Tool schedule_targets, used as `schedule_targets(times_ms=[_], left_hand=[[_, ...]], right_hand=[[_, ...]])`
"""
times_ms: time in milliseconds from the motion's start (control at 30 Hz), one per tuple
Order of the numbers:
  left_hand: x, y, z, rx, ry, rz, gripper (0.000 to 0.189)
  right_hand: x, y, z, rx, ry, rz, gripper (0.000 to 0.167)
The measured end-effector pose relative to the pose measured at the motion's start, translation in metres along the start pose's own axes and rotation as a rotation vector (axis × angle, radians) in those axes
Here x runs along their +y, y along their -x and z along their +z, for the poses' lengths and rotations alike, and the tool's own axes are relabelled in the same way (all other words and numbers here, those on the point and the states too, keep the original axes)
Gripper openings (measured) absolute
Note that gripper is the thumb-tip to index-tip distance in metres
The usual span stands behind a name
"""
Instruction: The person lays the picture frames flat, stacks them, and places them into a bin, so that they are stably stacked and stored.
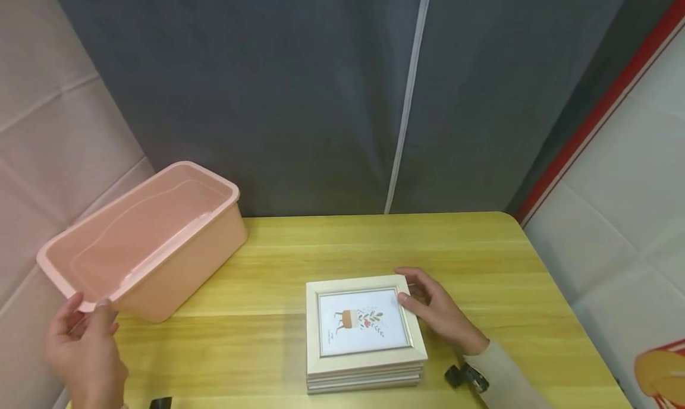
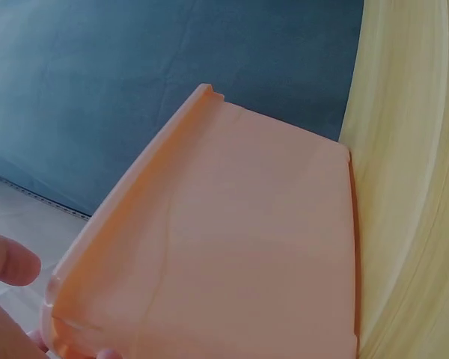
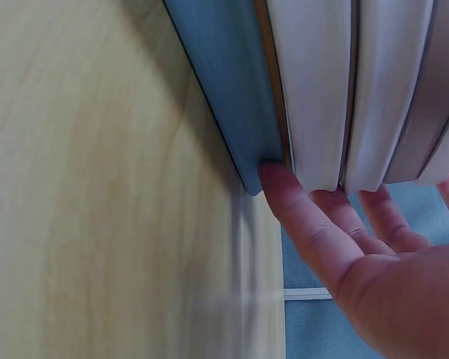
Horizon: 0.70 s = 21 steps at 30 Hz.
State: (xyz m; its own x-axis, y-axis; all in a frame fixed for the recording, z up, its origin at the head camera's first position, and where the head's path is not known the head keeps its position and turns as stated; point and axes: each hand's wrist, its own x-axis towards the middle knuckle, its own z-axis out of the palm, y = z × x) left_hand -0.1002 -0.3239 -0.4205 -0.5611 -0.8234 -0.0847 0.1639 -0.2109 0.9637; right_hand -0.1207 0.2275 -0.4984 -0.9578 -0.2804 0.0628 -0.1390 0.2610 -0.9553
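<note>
A pink plastic bin (image 1: 187, 266) stands at the table's left side. My left hand (image 1: 88, 349) is at its near corner, with thumb and fingers loosely about the rim. In the left wrist view, a gap shows between the upper digit (image 2: 11, 258) and the bin's rim (image 2: 127, 176); two fingertips show lower by its wall. A stack of several picture frames (image 1: 366, 366) lies near the front middle, the top one showing a drawing. My right hand (image 1: 441, 317) rests against the stack's right side, thumb on the top frame's edge. The right wrist view has spread fingers (image 3: 307, 217) touching the frames' edges.
The wooden table (image 1: 267, 260) reaches back to a dark grey curtain (image 1: 278, 100). Light panels stand at left and right. A small black object (image 1: 160, 403) lies at the front edge; another dark piece (image 1: 455, 376) is beside my right wrist.
</note>
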Motion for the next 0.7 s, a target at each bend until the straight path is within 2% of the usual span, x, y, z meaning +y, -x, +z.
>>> schedule_targets(times_ms=[200,367,500,700], left_hand=[[0.000,-0.013,0.003,-0.004,0.012,-0.057,0.047],[-0.001,-0.020,0.005,-0.010,0.019,-0.100,0.047],[0.001,-0.023,0.007,-0.024,-0.009,-0.149,0.053],[0.002,-0.022,0.007,-0.063,-0.024,-0.163,0.058]], right_hand=[[-0.002,0.002,-0.002,-0.019,-0.033,0.024,0.047],[0.000,0.004,-0.002,-0.050,-0.072,-0.007,0.049],[0.003,0.005,-0.003,-0.063,-0.096,-0.044,0.049],[0.005,0.006,-0.004,-0.067,-0.104,-0.076,0.048]])
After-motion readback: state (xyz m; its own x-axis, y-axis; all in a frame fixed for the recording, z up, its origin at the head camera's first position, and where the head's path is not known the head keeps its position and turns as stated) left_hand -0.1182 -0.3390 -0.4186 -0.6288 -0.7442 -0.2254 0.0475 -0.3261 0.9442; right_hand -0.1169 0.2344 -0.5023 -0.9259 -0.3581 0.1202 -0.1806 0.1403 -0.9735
